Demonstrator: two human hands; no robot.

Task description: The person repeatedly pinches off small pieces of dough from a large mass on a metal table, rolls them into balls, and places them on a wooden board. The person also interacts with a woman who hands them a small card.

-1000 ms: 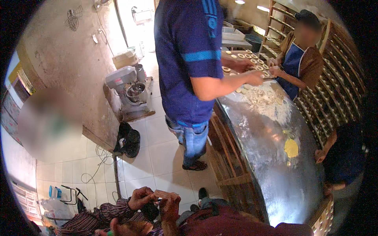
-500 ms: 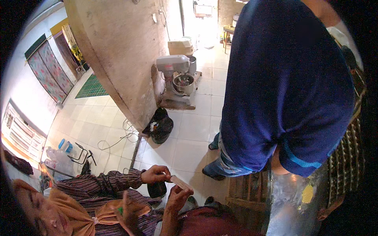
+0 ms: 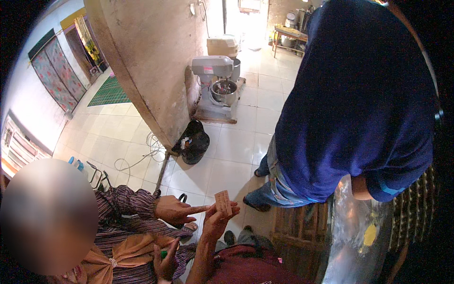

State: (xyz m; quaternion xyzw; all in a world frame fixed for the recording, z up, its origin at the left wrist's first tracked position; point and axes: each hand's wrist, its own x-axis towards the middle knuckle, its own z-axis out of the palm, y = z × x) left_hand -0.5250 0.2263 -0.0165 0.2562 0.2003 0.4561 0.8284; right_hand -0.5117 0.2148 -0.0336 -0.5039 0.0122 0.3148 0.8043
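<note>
One hand is raised from below, forearm upright, fingers pinched together.

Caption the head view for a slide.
A hand holds up a small tan card while a seated person's hand points at it.

Small tan card, maybe label, in hand.
</note>
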